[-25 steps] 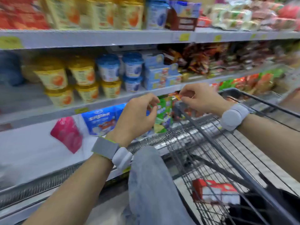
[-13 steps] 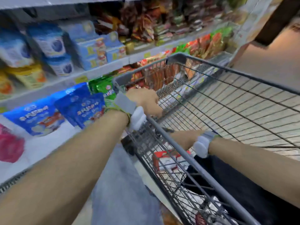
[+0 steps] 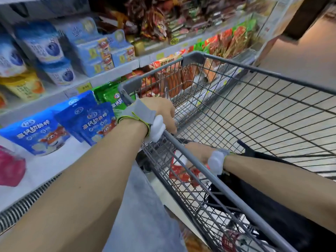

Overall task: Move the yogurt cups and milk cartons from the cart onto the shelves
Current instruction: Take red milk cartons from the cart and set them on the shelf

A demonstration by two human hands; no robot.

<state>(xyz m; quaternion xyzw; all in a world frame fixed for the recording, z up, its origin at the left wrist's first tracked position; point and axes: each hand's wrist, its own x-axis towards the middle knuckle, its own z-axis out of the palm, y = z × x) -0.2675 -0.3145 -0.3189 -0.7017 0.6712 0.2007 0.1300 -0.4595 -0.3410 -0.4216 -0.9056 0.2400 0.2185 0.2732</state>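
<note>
A grey wire cart (image 3: 236,199) stands beside the chilled shelves. My left hand (image 3: 163,113) is closed over the cart's near top rail. My right hand (image 3: 196,151) reaches down inside the basket, right above a red and white milk carton (image 3: 179,172) that lies on the cart floor. The rail and wires hide its fingers, so contact with the carton is unclear. Blue yogurt cups (image 3: 43,44) and yellow yogurt cups (image 3: 23,86) stand stacked on the middle shelf (image 3: 112,73) at the upper left.
A black bag (image 3: 272,215) fills the near right part of the cart, and another red pack (image 3: 229,239) lies at the bottom. Blue pouches (image 3: 87,120) and green pouches (image 3: 116,99) lean on the lowest shelf. Sausage packs line the shelves ahead. Tiled floor lies to the right.
Both hands dropped from in front of the shelf. The left one took hold of the cart rail and the right one went down into the basket. The view tilted down and right.
</note>
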